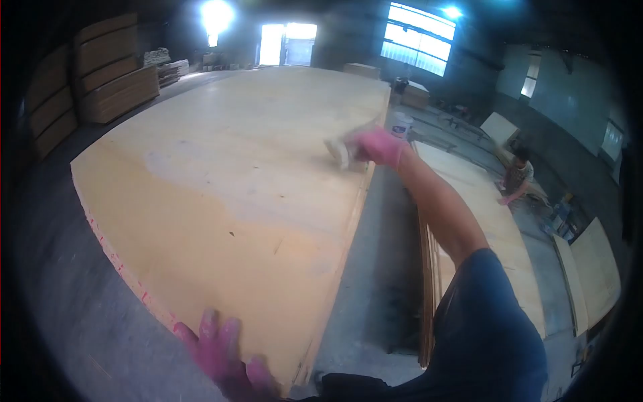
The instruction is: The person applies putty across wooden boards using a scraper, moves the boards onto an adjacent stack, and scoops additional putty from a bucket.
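A large pale plywood sheet (241, 174) tops the stack in front of me, with a paler, whitish area across its middle and far part. My left hand (228, 355), in a pink glove, rests on the near left corner with its fingers spread. My right hand (382, 147), also gloved in pink, reaches forward to the sheet's right edge. Its fingers are closed around a light-coloured flat hand tool (341, 153) held at the sheet's surface. Motion blurs the tool, so I cannot tell its exact kind. Small dark marks (232, 234) dot the nearer wood.
A second plywood stack (482, 221) stands to the right, across a narrow gap of floor (375, 268). Another person (518, 177) crouches at its far side. A white bucket (401, 124) stands beyond my right hand. Tall board stacks (110, 67) line the left; boards (596, 268) lean at right.
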